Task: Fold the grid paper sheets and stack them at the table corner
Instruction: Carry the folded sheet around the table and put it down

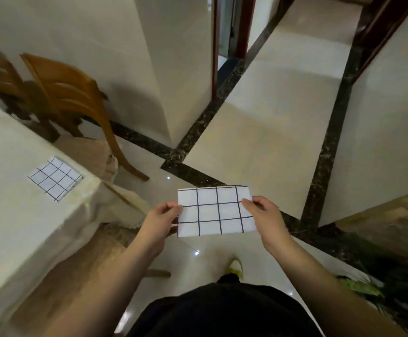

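Both hands, left (160, 216) and right (265, 214), pinch the side edges of a folded white paper sheet with black grid lines (216, 211) in the air above the glossy tiled floor (259, 132); farther left, another folded grid sheet (55, 178) lies flat (near the corner) on the cream-clothed tabletop (10, 215), wooden chairs (71, 98) beyond

Two white paper sheets ruled with black grid lines are showing: one folded sheet (214, 211) held in the air, one folded sheet (55, 177) lying at the corner of one cream-covered table (15, 215). Two brown wooden chairs are standing behind it, the nearer (76, 100) and the farther (1, 76). Two bare hands, left (162, 218) and right (263, 215), are appearing.
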A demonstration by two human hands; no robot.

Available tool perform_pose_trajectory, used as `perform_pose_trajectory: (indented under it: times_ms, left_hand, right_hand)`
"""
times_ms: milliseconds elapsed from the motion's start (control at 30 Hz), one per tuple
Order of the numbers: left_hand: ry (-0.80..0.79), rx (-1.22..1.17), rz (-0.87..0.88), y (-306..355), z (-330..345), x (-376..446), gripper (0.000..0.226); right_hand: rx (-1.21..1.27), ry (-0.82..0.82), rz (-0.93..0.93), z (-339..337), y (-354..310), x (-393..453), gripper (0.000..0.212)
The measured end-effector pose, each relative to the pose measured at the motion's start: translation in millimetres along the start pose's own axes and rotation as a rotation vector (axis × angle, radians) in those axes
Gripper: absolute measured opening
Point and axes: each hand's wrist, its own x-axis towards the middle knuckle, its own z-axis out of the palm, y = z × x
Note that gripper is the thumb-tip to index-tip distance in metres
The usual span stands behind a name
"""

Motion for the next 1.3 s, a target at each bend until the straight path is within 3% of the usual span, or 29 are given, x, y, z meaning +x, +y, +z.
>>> perform_pose_trajectory:
  times_ms: [233, 467, 933, 1300]
  left_hand:
    - [0.186, -0.063, 0.024, 37, 27, 32, 0.009]
    - [0.276, -0.253, 0.023, 56, 14, 58, 0.007]
    - [0.511, -0.52, 0.029, 89, -87, 136, 0.01]
    - [0.608, -0.528, 0.06, 124, -178, 180, 0.009]
  right_hand:
    - [-0.101, -0.19, -0.045, -4, -46, 75, 0.006]
    - [-0.112, -0.35, -0.018, 37, -76, 126, 0.008]
    - [-0.339, -0.625, -0.02, 211, -149, 206, 0.009]
    - [-0.405, -0.736, -0.034, 338, -192, 241, 0.007]
